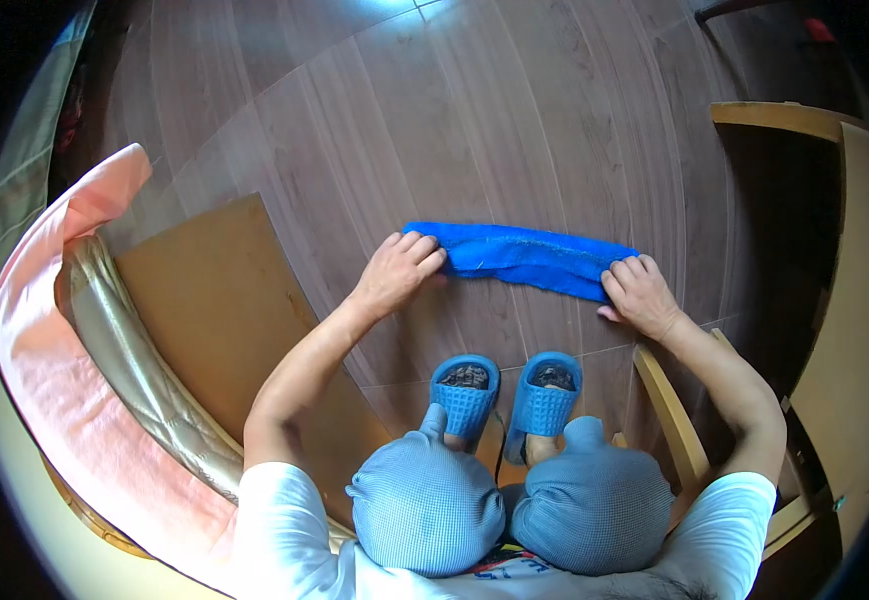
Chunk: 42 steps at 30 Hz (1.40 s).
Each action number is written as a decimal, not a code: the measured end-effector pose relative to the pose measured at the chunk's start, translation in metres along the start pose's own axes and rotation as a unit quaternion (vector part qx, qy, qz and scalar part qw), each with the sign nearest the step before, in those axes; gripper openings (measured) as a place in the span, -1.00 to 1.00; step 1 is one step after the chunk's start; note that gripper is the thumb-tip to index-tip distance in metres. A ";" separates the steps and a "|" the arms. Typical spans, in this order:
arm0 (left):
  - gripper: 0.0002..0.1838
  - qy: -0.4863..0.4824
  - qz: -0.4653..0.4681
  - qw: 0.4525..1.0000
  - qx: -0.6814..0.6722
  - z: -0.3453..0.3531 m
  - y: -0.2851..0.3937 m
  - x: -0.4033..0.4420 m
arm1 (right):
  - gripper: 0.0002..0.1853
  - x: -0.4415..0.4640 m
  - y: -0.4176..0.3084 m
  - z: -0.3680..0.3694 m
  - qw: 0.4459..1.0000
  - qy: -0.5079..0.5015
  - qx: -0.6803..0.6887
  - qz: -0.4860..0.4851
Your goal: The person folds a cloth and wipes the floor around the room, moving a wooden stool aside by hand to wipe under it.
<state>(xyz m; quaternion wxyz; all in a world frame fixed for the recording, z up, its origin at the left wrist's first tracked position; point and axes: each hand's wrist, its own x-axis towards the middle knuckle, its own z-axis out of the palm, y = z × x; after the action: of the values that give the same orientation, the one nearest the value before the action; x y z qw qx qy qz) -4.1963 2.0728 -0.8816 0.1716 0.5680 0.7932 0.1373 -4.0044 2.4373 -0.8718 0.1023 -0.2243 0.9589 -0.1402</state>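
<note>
Stretched between my hands, in front of my knees, is a long folded strip of blue cloth (530,262) with a fuzzy line along its length. My left hand (401,272) is closed on its left end, fingers curled over the edge. At the right end my right hand (643,297) grips the cloth too, its thumb tucked underneath. The strip sags a little and runs slightly lower toward the right. Parts of both ends are hidden under my fingers.
Below the cloth are my feet in blue slippers (467,405) on the wood-look floor (375,130). A bed with a pink sheet (45,330) and brown side panel (215,270) stands left. Wooden furniture (845,330) stands right, with a curved wooden piece (673,410) near my right knee.
</note>
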 end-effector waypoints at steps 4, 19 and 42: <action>-0.61 -0.016 0.023 0.999 0.019 0.004 -0.005 -0.003 | -0.65 -0.013 -0.001 0.015 0.999 -0.016 -0.044 0.001; -0.78 -0.020 -0.076 0.991 -0.112 -0.004 -0.005 0.009 | -0.74 0.002 0.007 -0.011 0.977 -0.016 0.163 0.139; -0.79 -0.009 -0.205 0.770 -0.604 -0.133 -0.015 0.016 | -0.85 0.053 0.043 -0.161 0.687 -0.244 0.656 0.197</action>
<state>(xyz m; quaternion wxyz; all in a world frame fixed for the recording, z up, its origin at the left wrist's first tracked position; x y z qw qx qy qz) -4.2709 2.0797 -0.7694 0.5104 0.1724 0.6429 0.5445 -4.1102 2.4858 -0.7411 0.4788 0.0676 0.5859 -0.6503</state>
